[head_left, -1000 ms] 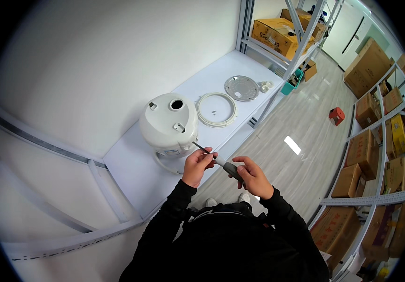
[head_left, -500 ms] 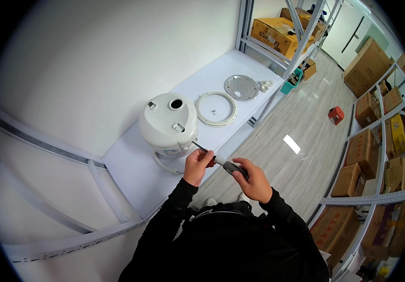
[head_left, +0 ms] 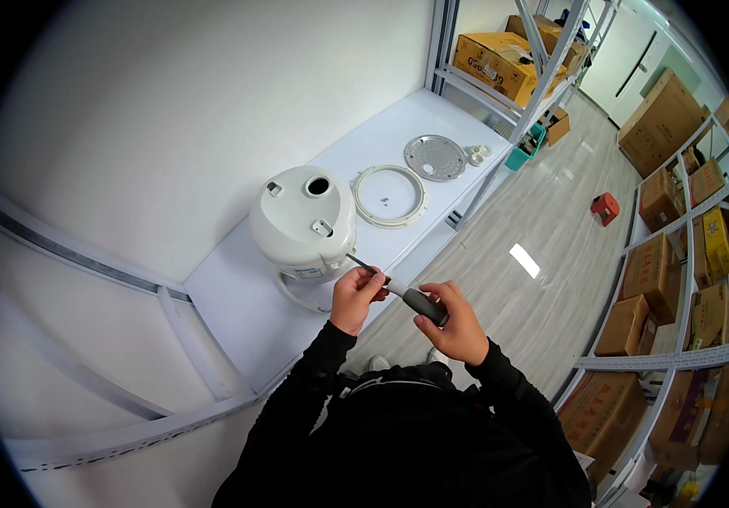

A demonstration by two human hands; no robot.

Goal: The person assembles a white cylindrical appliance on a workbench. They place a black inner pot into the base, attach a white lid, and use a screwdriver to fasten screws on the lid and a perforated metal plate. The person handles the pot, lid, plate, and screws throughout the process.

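Note:
A white, rounded appliance that looks like a rice cooker (head_left: 295, 222) stands on the white shelf, with a round hole and small slots in its top. Against its near right side rests the tip of a screwdriver (head_left: 424, 306) with a thick dark grey handle. My left hand (head_left: 356, 300) pinches the screwdriver around its shaft. Around the handle curl the thumb and fingers of my right hand (head_left: 458, 326). To the right of the cooker lies a white plastic ring (head_left: 422, 206) with several tiny dark screws (head_left: 384, 202) inside it. Beyond that is a round metal plate (head_left: 435, 152).
Small white parts (head_left: 478, 155) sit near the far end of the white shelf (head_left: 250, 326). A pale cable (head_left: 290, 296) curves beside the cooker. Metal racks with cardboard boxes (head_left: 648, 271) line the right side. A red stool-like object (head_left: 604, 209) stands on the floor.
My right thumb and fingers have shifted their hold around the screwdriver handle. My left hand and the cooker stay almost where they were.

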